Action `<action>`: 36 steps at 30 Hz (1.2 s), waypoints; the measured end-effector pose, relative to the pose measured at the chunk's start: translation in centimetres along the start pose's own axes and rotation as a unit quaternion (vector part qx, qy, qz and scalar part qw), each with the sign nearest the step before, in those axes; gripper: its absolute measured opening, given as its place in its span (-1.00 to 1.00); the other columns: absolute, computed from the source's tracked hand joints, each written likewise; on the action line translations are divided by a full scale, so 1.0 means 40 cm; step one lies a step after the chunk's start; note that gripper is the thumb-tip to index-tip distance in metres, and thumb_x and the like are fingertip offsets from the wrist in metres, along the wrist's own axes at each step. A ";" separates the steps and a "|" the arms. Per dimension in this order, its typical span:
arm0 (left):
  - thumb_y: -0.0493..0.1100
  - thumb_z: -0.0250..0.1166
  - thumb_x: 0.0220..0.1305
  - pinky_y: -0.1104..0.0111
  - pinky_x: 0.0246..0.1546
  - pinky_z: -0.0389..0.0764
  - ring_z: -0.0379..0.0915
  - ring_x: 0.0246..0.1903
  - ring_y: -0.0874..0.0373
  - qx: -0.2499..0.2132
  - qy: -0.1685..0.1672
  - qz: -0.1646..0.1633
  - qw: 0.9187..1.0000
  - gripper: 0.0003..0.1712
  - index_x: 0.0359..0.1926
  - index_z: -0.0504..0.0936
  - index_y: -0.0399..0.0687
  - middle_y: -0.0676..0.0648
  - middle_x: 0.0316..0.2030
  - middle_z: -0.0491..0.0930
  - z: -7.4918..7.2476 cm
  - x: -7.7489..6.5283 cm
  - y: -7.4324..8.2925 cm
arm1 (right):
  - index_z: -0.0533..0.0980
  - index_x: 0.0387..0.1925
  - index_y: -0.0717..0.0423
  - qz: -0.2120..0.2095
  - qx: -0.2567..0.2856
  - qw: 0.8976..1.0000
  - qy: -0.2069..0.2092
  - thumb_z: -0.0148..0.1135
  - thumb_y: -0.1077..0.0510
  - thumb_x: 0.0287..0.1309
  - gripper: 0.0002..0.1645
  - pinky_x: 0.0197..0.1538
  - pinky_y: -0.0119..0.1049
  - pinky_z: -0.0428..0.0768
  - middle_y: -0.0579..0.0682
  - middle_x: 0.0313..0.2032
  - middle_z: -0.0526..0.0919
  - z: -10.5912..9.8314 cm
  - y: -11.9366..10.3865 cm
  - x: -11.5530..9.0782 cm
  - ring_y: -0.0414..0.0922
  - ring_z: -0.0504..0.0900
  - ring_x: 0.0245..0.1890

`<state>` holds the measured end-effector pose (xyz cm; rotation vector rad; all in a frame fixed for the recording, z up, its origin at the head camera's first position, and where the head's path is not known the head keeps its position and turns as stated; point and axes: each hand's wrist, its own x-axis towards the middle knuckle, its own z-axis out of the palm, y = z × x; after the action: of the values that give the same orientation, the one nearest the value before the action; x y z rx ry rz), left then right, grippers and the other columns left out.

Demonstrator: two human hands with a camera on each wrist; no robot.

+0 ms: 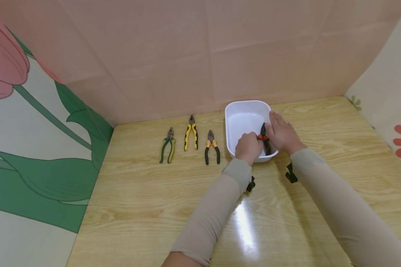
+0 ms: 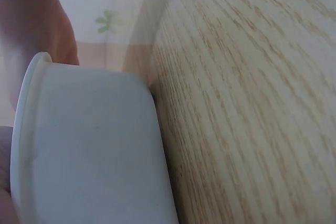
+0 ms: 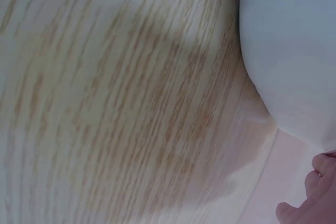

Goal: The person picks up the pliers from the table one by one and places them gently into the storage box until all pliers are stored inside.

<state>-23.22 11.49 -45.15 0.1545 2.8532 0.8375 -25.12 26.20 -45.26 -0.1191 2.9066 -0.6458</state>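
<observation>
A white plastic basin (image 1: 242, 120) stands near the back of the table, also filling much of the left wrist view. Inside its right part is a pair of black-and-red pliers (image 1: 266, 142), jaws toward the back. My left hand (image 1: 249, 147) reaches over the front rim, its fingers curled at the red part of the pliers. Along the basin's right rim lies my right hand (image 1: 282, 133), fingers extended and thumb close to the pliers. In the right wrist view, fingertips (image 3: 317, 187) show beside the basin's outer wall (image 3: 294, 40).
Left of the basin, three pliers lie on the wooden table (image 1: 137, 207): green-handled pliers (image 1: 168, 146), yellow-and-black pliers (image 1: 191, 133) and orange-and-black pliers (image 1: 212, 147). A pinkish covering (image 1: 160, 55) rises behind the table's back edge. Patterned walls flank both sides.
</observation>
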 end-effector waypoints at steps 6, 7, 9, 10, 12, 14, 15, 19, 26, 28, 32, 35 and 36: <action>-0.01 0.18 0.40 0.30 -0.47 0.50 0.50 -0.44 0.16 0.003 0.011 0.000 1.000 -0.80 -0.29 0.66 0.03 0.02 -0.39 0.59 0.008 0.006 -0.001 | -0.42 0.56 0.26 0.001 0.005 1.000 -0.003 -0.64 -0.22 0.56 -0.14 0.46 0.36 -0.31 0.31 0.56 -0.38 -0.002 0.001 -0.001 0.25 -0.43 0.55; -0.01 0.18 0.40 0.30 -0.47 0.51 0.51 -0.44 0.16 0.003 0.013 0.001 1.000 -0.79 -0.28 0.66 0.04 0.02 -0.38 0.59 0.009 0.007 -0.002 | -0.41 0.56 0.27 0.000 0.005 1.000 -0.002 -0.64 -0.22 0.56 -0.15 0.46 0.36 -0.31 0.31 0.56 -0.38 -0.001 0.000 -0.001 0.25 -0.43 0.55; 0.00 0.17 0.41 0.30 -0.45 0.52 0.52 -0.42 0.17 0.002 0.018 0.005 1.000 -0.79 -0.27 0.66 0.05 0.03 -0.37 0.59 0.010 0.007 -0.005 | -0.40 0.56 0.28 -0.001 0.007 1.000 0.000 -0.63 -0.21 0.56 -0.15 0.46 0.36 -0.31 0.32 0.56 -0.36 -0.002 -0.001 -0.002 0.26 -0.42 0.55; 0.00 0.17 0.41 0.30 -0.44 0.52 0.52 -0.41 0.17 0.000 0.022 0.006 1.000 -0.79 -0.25 0.67 0.06 0.04 -0.36 0.59 0.011 0.006 -0.005 | -0.40 0.56 0.27 -0.002 0.008 1.000 0.001 -0.63 -0.20 0.57 -0.16 0.46 0.37 -0.30 0.32 0.56 -0.36 -0.002 -0.002 -0.003 0.26 -0.42 0.55; 0.00 0.17 0.42 0.32 -0.41 0.53 0.52 -0.38 0.19 -0.006 0.028 0.009 1.000 -0.80 -0.22 0.67 0.07 0.05 -0.34 0.59 0.011 0.005 -0.006 | -0.40 0.56 0.27 -0.002 0.010 1.000 0.002 -0.62 -0.19 0.57 -0.16 0.45 0.37 -0.30 0.33 0.56 -0.36 -0.002 -0.002 -0.004 0.26 -0.42 0.55; 0.01 0.17 0.42 0.33 -0.38 0.53 0.52 -0.36 0.20 -0.010 0.037 0.011 0.999 -0.81 -0.21 0.67 0.09 0.07 -0.33 0.58 0.011 0.002 -0.006 | -0.39 0.56 0.27 -0.003 0.011 1.000 0.005 -0.61 -0.19 0.57 -0.17 0.46 0.37 -0.30 0.33 0.56 -0.35 -0.002 -0.003 -0.004 0.26 -0.41 0.55; 0.01 0.18 0.42 0.33 -0.37 0.53 0.52 -0.35 0.21 -0.011 0.041 0.012 0.999 -0.82 -0.20 0.66 0.10 0.07 -0.32 0.57 0.010 0.001 -0.005 | -0.39 0.56 0.27 -0.002 0.012 1.000 0.005 -0.61 -0.19 0.57 -0.17 0.45 0.37 -0.30 0.32 0.56 -0.35 -0.002 -0.003 -0.004 0.26 -0.42 0.55; 0.00 0.19 0.41 0.34 -0.35 0.53 0.50 -0.33 0.22 -0.020 0.063 0.018 0.998 -0.85 -0.21 0.66 0.13 0.10 -0.32 0.56 0.008 -0.004 -0.006 | -0.38 0.57 0.26 -0.003 0.011 1.000 0.010 -0.59 -0.18 0.58 -0.17 0.46 0.37 -0.29 0.32 0.57 -0.33 -0.001 -0.006 -0.003 0.25 -0.40 0.56; -0.02 0.23 0.37 0.36 -0.33 0.52 0.50 -0.25 0.20 -0.045 0.098 0.035 0.994 -0.86 -0.16 0.68 0.15 0.11 -0.26 0.56 0.003 -0.010 -0.006 | -0.35 0.56 0.32 -0.007 0.014 1.000 0.014 -0.59 -0.15 0.58 -0.18 0.45 0.39 -0.26 0.36 0.56 -0.31 -0.008 -0.006 -0.008 0.28 -0.37 0.55; -0.03 0.23 0.36 0.38 -0.33 0.51 0.49 -0.23 0.20 -0.055 0.106 0.040 0.992 -0.85 -0.14 0.68 0.15 0.12 -0.25 0.56 0.003 -0.012 -0.008 | -0.35 0.56 0.32 -0.007 0.015 1.000 0.013 -0.61 -0.16 0.57 -0.17 0.45 0.39 -0.25 0.36 0.56 -0.32 -0.009 -0.005 -0.010 0.28 -0.38 0.55; -0.04 0.23 0.34 0.41 -0.33 0.49 0.49 -0.20 0.21 -0.070 0.123 0.049 0.989 -0.83 -0.12 0.69 0.15 0.13 -0.25 0.55 0.004 -0.013 -0.012 | -0.35 0.56 0.32 -0.008 0.013 1.000 0.013 -0.62 -0.18 0.57 -0.16 0.45 0.39 -0.24 0.36 0.56 -0.31 -0.008 -0.004 -0.008 0.28 -0.38 0.55; -0.06 0.25 0.32 0.42 -0.33 0.49 0.50 -0.20 0.21 -0.080 0.135 0.056 0.986 -0.83 -0.11 0.69 0.14 0.14 -0.27 0.55 0.004 -0.013 -0.016 | -0.36 0.56 0.31 -0.009 0.012 1.000 0.013 -0.59 -0.16 0.58 -0.17 0.45 0.39 -0.25 0.35 0.56 -0.30 -0.007 -0.004 -0.007 0.28 -0.38 0.55; -0.07 0.25 0.32 0.43 -0.34 0.49 0.50 -0.21 0.22 -0.083 0.140 0.059 0.985 -0.84 -0.12 0.69 0.14 0.14 -0.27 0.54 0.004 -0.013 -0.017 | -0.36 0.56 0.31 -0.008 0.012 1.000 0.012 -0.59 -0.15 0.58 -0.18 0.45 0.39 -0.25 0.35 0.56 -0.31 -0.007 -0.004 -0.006 0.28 -0.38 0.55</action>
<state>-22.72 10.95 -45.59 0.1994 3.0348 1.2057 -24.91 26.21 -44.92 -0.1336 2.9234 -0.6909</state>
